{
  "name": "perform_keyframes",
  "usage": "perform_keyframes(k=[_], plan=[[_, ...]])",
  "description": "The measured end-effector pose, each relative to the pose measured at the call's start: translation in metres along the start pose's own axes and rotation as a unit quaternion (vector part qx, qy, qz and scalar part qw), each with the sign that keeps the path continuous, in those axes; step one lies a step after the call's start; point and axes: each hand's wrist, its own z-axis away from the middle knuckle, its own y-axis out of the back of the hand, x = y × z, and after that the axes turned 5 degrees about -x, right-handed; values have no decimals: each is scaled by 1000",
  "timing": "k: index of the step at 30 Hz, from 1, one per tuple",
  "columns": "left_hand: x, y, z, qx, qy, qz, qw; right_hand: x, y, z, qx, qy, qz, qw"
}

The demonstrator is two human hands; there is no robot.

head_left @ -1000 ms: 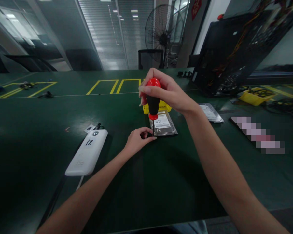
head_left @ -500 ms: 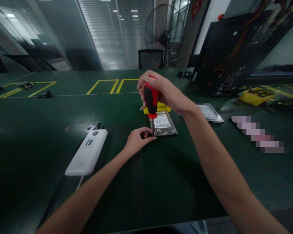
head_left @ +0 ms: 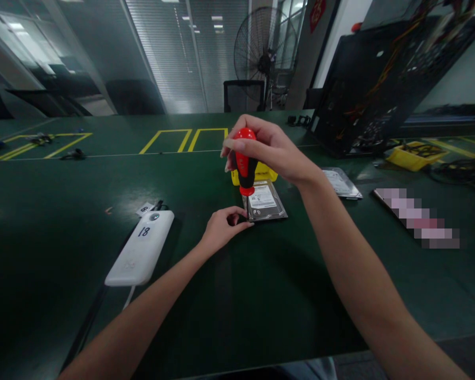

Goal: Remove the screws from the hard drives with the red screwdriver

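In a yellow bin point(head_left: 404, 160) lie dark parts point(head_left: 421, 150); the right hand point(head_left: 272, 148) grips a screwdriver point(head_left: 246, 174), the left hand point(head_left: 222, 226) curls by its tip, pinch unclear.

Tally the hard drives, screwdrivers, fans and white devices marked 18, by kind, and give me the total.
Hard drives: 2
Screwdriver, in the right hand: 1
Fan: 1
White device marked 18: 1
Total: 5

Dim room; pale light at window point(head_left: 37, 50), upper left; glare patch on tabletop point(head_left: 190, 187); edges stretched; pixelated block point(head_left: 415, 217), right.
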Motion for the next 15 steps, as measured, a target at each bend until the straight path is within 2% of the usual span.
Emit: perform_keyframes(k=[5,15], plan=[[1,0,-1,-8,1,1,1000,-2,-2,1,15,-31,15,999],[1,1,0,-6,2,2,1000,1,-5,0,2,-22,1,1000]])
